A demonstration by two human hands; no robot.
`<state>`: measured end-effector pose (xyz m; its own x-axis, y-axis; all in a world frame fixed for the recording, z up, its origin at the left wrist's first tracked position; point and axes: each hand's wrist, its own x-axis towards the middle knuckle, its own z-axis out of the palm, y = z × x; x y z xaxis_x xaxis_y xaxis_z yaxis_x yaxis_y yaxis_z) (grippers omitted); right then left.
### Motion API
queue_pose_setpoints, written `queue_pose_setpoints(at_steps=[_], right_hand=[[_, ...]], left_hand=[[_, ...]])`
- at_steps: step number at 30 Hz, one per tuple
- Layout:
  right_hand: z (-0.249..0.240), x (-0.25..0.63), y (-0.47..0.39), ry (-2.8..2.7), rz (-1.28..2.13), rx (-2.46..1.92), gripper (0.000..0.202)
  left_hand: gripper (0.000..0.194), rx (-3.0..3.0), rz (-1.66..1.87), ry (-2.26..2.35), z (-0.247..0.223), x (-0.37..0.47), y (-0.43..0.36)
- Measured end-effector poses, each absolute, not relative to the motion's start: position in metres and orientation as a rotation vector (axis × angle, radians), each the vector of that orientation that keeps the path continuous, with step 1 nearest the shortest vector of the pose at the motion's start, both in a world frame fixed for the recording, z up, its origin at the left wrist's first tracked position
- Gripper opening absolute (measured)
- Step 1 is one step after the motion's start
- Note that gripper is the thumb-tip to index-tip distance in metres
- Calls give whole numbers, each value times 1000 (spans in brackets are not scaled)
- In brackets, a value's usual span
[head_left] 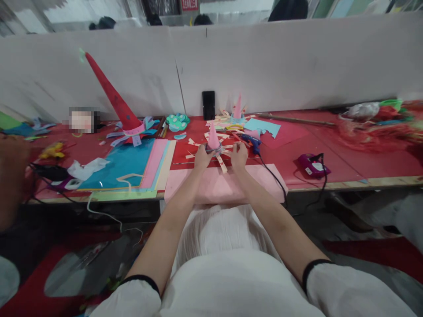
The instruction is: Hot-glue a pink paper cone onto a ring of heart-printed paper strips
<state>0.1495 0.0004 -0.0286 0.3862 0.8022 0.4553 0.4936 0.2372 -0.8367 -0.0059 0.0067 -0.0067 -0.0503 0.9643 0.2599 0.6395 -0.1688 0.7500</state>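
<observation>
A small pink paper cone (213,137) stands upright in front of me, with pale paper strips (222,164) spreading out from its base like rays. My left hand (202,157) is closed on the left side of the cone's base. On the right, my right hand (239,156) has its fingers pinched at the outer end of one strip. Beside that hand lies a blue hot glue gun (251,142), its black cord running down over the table edge. Under the strips is a red sheet, and a pink pad (221,185) covers the edge nearest me.
A tall red cone (112,90) with paper strips stands left, behind stacked coloured sheets (127,165). A black phone (208,105) leans on the partition near a second pink cone (238,108). Rightward lie a stick (297,119) and a purple device (313,166). Another person's arm (13,176) shows far left.
</observation>
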Motion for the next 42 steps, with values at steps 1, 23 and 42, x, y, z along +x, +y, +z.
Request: queue_pose_setpoints(at_steps=[1,23,42], right_hand=[[-26,149,-1,-1233,253,-1422,27],[-10,137,-18,-1617,87,-1713,25],[-27,139,0,-1408,641,-1397,30]], left_hand=[[49,1824,1084,1698,-7,-6,7],[23,1565,1390,1850,-1,-11,6],[18,1647,1260,1847,-6,-11,11]])
